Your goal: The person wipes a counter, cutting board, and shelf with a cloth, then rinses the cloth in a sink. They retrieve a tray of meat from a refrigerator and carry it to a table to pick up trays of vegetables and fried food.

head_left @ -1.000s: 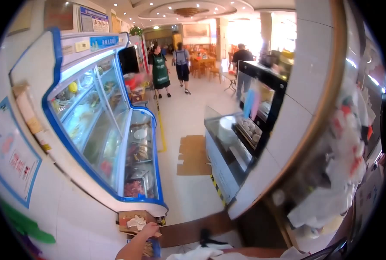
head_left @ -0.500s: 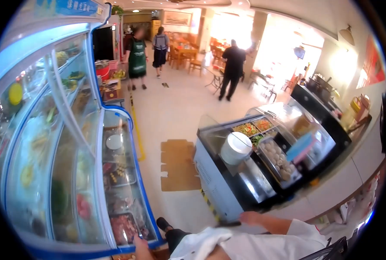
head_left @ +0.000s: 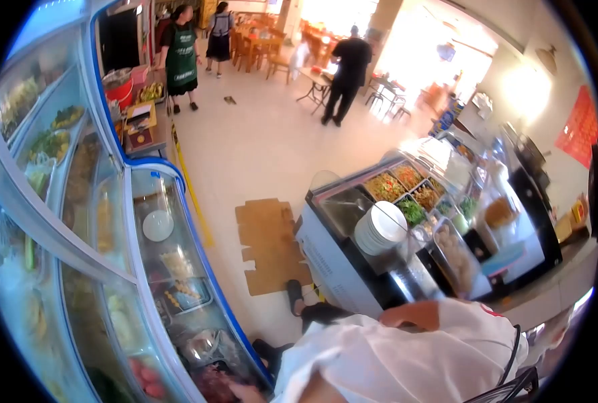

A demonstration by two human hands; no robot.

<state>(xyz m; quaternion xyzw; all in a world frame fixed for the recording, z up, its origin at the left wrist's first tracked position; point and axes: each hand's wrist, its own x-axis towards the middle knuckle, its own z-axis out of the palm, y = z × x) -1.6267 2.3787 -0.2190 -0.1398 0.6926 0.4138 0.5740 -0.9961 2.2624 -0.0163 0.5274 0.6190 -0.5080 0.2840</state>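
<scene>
My left hand (head_left: 244, 391) is at the bottom, blurred, beside the tray of raw red meat (head_left: 212, 381) in the glass-sided display fridge; its fingers do not show clearly. Next to the meat lies a clear plastic bag (head_left: 208, 348). Across my white shirt (head_left: 406, 352), my right forearm (head_left: 413, 314) bends toward the counter's near corner, with the fingers hidden. A stack of white plates (head_left: 380, 232) stands on the food counter (head_left: 339, 262), close to metal trays of chopped vegetables (head_left: 384, 185) and a tray of pale round pieces (head_left: 455, 255).
Flattened cardboard (head_left: 267, 245) lies on the aisle floor between fridge and counter. A person in a green apron (head_left: 181, 57), a person in black (head_left: 348, 74) and a person with a backpack (head_left: 220, 37) stand farther off. A red bucket (head_left: 118, 88) sits beyond the fridge.
My view has turned and my body has moved forward along the aisle, one shoe now at the cardboard's edge. My left hand stays by the meat tray. My right hand has gone out of clear sight.
</scene>
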